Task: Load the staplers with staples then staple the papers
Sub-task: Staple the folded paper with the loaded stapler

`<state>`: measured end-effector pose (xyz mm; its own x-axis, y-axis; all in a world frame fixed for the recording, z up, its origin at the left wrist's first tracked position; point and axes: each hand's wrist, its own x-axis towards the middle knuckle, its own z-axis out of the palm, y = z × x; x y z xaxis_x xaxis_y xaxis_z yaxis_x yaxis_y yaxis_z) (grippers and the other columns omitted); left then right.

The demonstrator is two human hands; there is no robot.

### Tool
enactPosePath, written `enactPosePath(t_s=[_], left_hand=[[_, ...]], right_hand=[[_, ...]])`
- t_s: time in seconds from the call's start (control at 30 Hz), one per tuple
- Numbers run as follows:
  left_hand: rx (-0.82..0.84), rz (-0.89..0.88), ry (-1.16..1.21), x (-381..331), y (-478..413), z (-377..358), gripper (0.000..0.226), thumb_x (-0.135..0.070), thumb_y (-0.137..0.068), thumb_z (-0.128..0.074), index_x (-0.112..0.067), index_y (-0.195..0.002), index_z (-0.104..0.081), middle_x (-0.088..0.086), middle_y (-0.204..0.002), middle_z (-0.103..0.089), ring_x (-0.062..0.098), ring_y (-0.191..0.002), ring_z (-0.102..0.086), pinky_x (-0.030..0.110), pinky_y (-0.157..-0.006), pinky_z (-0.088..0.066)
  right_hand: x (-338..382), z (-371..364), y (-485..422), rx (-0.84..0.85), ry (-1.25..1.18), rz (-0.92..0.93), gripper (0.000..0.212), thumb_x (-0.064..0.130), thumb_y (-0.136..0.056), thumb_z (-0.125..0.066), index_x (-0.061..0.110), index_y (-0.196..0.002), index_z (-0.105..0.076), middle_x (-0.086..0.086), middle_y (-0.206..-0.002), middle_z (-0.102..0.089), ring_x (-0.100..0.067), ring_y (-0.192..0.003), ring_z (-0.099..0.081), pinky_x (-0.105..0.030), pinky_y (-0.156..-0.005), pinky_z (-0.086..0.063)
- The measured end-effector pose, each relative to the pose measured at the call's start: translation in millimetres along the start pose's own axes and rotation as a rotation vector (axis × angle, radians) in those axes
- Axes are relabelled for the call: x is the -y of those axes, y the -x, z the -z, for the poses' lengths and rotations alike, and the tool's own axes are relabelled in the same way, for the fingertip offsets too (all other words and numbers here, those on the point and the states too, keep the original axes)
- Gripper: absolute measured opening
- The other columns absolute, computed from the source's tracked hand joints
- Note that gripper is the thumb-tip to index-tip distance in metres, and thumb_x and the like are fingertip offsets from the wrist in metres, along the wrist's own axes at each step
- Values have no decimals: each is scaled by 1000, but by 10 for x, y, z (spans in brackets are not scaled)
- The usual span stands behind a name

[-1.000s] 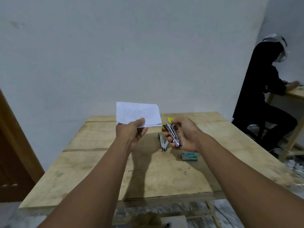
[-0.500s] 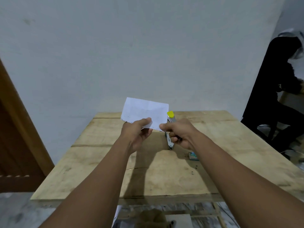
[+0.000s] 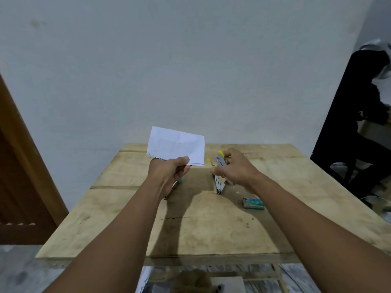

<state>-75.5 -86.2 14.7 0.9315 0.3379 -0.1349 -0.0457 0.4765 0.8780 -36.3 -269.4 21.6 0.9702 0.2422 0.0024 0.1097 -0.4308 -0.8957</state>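
Right hand [image 3: 234,171] and the yellow-tipped stapler [image 3: 220,161] have backed off the papers [image 3: 176,148]; half a second ago they met at the sheets' corner, now there's a clear gap, with the stapler at about 3 o'clock of that corner. Left hand [image 3: 169,173] pinches the papers by the lower edge, thumb on top, holding them up above the far half of the table [image 3: 211,229]. Right-hand fingers are curled round the stapler body, and its jaws look parted. Can't tell whether a staple actually went in; too small to see. If it didn't, my read for the re-approach: keep the sheets squared in the pinch, feed the 5 o'clock corner fully into the throat, not just the tip, then one firm squeeze without twisting. Move the left thumb nearer that corner so the paper doesn't flop. Main risk is a staple landing on the very edge and tearing out. Second stapler [image 3: 219,186] lies open on the table below the right hand, and the staple box [image 3: 253,203] is at 5 o'clock of that hand.
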Motion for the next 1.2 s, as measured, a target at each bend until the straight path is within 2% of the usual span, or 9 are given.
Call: enactPosePath(t_s=[0.13, 0.37, 0.47, 0.57, 0.63, 0.77, 0.87, 0.97, 1.2], left_hand=[[9, -3, -44, -8, 20, -44, 27, 13, -75, -72, 4, -100, -64, 13, -92, -68, 24, -74, -63, 22, -58, -58], [15, -51, -180, 44, 51, -105, 26, 17, -74, -71, -1, -91, -63, 13, -91, -68, 26, -68, -65, 22, -55, -58], [-19, -125, -319, 32, 23, -85, 25, 17, -69, -72, -2, -84, -64, 15, -85, -67, 25, -60, -63, 28, -60, -59], [-14, -174, -438, -17, 23, -60, 21, 13, -61, -72, 0, -77, -65, 15, -77, -64, 27, -64, -57, 40, -70, -55], [16, -180, -467, -41, 52, -71, 22, 12, -62, -72, -3, -76, -64, 15, -77, -63, 26, -66, -55, 44, -72, -56], [78, -177, -430, -60, 112, -107, 26, 14, -68, -72, -2, -88, -66, 16, -86, -68, 29, -71, -63, 36, -70, -59], [121, -146, -345, -80, 121, -95, 32, 13, -73, -72, -1, -101, -66, 15, -94, -70, 26, -74, -67, 26, -64, -60], [150, -111, -300, -100, 142, -74, 36, 10, -75, -73, 1, -109, -65, 10, -89, -69, 21, -72, -66, 25, -65, -59], [162, -20, -147, -141, 179, -87, 40, 4, -76, -76, 4, -114, -64, 13, -102, -72, 20, -80, -67, 23, -67, -57]], right_hand=[[-45, 2, 9, -57, 173, 110, 43, 9, -65, -87, 11, -93, -55, 6, -76, -52, -9, -62, -48, -17, -50, -34], [13, 22, -25, -71, 201, 171, 41, 12, -61, -90, 15, -83, -56, 6, -74, -52, -9, -61, -48, -23, -55, -36], [4, 37, -22, -1, 207, 146, 40, 12, -68, -86, 14, -91, -52, -1, -80, -62, -15, -61, -61, -25, -54, -47], [5, 47, -8, 34, 179, 124, 40, 10, -74, -82, 12, -95, -48, -4, -82, -65, -18, -55, -64, -18, -43, -42], [38, 42, 2, 44, 185, 121, 40, 12, -73, -82, 14, -95, -49, -6, -83, -67, -17, -57, -64, -21, -47, -42], [161, 18, 75, 114, 121, 53, 28, 5, -78, -73, 13, -94, -53, -5, -74, -67, -13, -54, -61, -25, -53, -44], [244, 41, 130, 166, -24, -7, 10, 15, -81, -68, 12, -84, -59, -8, -76, -69, -17, -59, -62, -27, -56, -42], [262, 80, 137, 156, -158, -63, 26, 35, -86, -69, 9, -88, -66, -11, -75, -69, -20, -63, -63, -26, -50, -43], [302, 150, 189, 245, -317, -235, 38, 46, -80, -74, 13, -95, -67, -6, -77, -66, -18, -63, -60, -27, -53, -41]])
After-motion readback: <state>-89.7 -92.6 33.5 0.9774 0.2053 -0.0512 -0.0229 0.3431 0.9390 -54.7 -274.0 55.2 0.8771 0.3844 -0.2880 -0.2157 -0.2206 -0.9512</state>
